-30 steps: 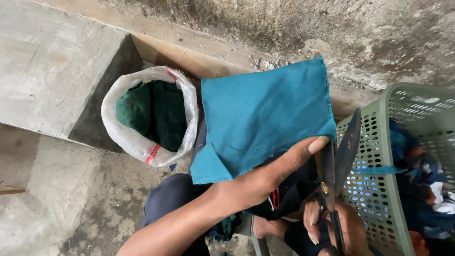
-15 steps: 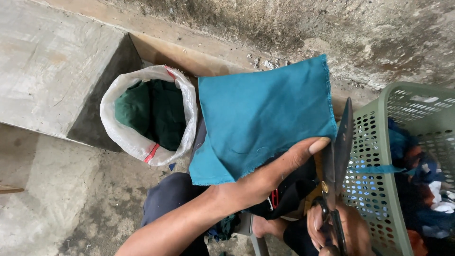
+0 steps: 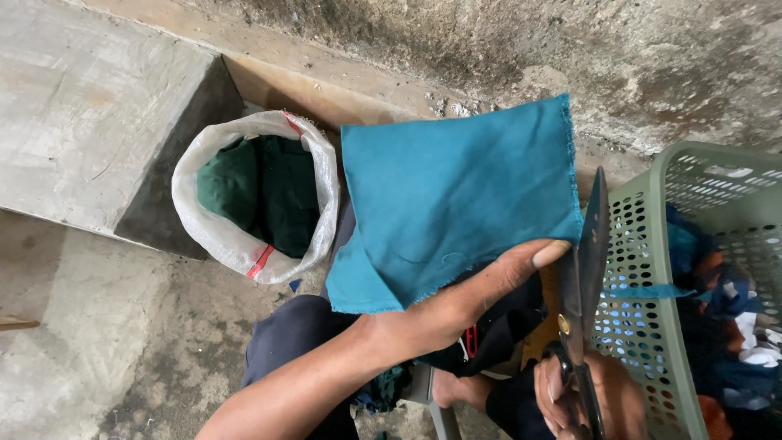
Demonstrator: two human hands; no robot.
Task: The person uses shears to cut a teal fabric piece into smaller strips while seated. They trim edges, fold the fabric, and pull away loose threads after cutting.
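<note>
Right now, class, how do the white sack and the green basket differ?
The sack is soft, woven white and holds dark green cloth; the basket is rigid, perforated green plastic and holds mixed-coloured scraps. The sack stands left of the teal cloth, the basket right. Both are open-topped.

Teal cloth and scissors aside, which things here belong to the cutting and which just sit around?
In hand:
teal cloth, held by left hand
scissors, blades closed, in right hand

Lying about:
white sack of green fabric
green basket of scraps
concrete block
</note>
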